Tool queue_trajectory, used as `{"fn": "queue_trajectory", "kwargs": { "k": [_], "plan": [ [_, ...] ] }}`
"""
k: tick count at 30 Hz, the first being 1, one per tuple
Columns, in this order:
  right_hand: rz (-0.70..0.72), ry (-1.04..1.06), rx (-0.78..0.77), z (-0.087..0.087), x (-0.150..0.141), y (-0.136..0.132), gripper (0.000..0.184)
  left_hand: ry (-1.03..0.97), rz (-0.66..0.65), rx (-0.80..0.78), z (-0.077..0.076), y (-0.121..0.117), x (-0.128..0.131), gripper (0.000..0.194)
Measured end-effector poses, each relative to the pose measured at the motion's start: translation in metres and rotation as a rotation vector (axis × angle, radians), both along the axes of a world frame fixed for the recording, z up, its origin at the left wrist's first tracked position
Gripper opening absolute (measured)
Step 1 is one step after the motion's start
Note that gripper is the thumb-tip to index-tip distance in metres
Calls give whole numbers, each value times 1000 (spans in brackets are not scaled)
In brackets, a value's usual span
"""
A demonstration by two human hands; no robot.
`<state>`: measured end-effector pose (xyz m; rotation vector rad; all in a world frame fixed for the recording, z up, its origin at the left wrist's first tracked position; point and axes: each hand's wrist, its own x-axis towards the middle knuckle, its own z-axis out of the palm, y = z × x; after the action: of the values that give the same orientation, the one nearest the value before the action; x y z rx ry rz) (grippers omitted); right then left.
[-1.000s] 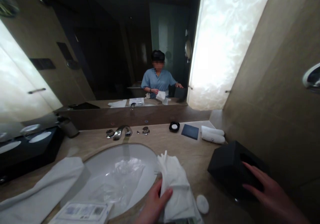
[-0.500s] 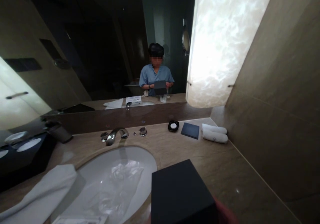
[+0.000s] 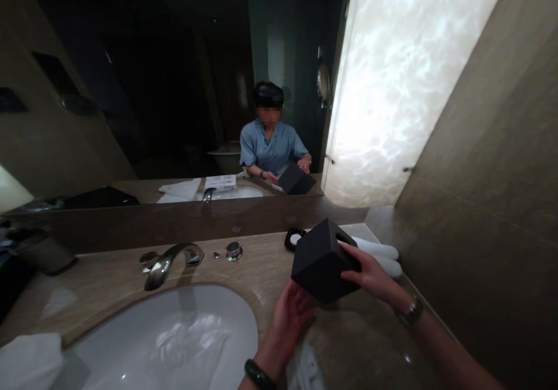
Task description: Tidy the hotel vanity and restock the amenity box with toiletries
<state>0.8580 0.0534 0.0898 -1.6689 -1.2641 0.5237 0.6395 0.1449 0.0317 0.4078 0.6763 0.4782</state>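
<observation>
Left hand (image 3: 291, 310): nearest the camera, palm up beneath the black box (image 3: 323, 261), its grip cupped against the lower corner (a dark bracelet shows at the wrist).
Right hand (image 3: 369, 274): fingers laid over the box's far side, by the slot in its top face, grip closed on it; a watch at the wrist.
Black box: lifted clear of the bench (image 3: 108, 285) and tilted on one corner, held between both hands, right of the sink (image 3: 131, 343).
Step in hand: by my reading, the box is being turned and carried toward the back right corner.
Next move calls for: levelling it and lowering it flat, short of the rolled towels (image 3: 383, 256) and the small dish (image 3: 291, 239) just behind.
Change since half a second ago: the box was close under the camera, filling the lower frame; it now sits farther out, tipped, with both hands visible.
Farther back: tap (image 3: 168, 260), then the mirror (image 3: 174, 88).
</observation>
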Motion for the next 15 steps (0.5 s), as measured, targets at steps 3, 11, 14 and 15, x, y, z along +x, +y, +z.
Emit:
{"fn": "queue_trajectory", "kwargs": {
  "k": [3, 11, 14, 15],
  "plan": [
    [56, -345, -148, 5, 34, 44, 72, 93, -53, 45, -28, 5, 10, 35],
    [-10, -723, -328, -9, 80, 97, 63, 216, -62, 239, -77, -16, -51, 81],
    [-15, -754, -328, -13, 78, 98, 60, 255, -33, 242, -77, -21, -79, 79],
    [-19, -767, -336, -14, 75, 98, 59, 264, -12, 242, -73, -24, -89, 77]
  ]
}}
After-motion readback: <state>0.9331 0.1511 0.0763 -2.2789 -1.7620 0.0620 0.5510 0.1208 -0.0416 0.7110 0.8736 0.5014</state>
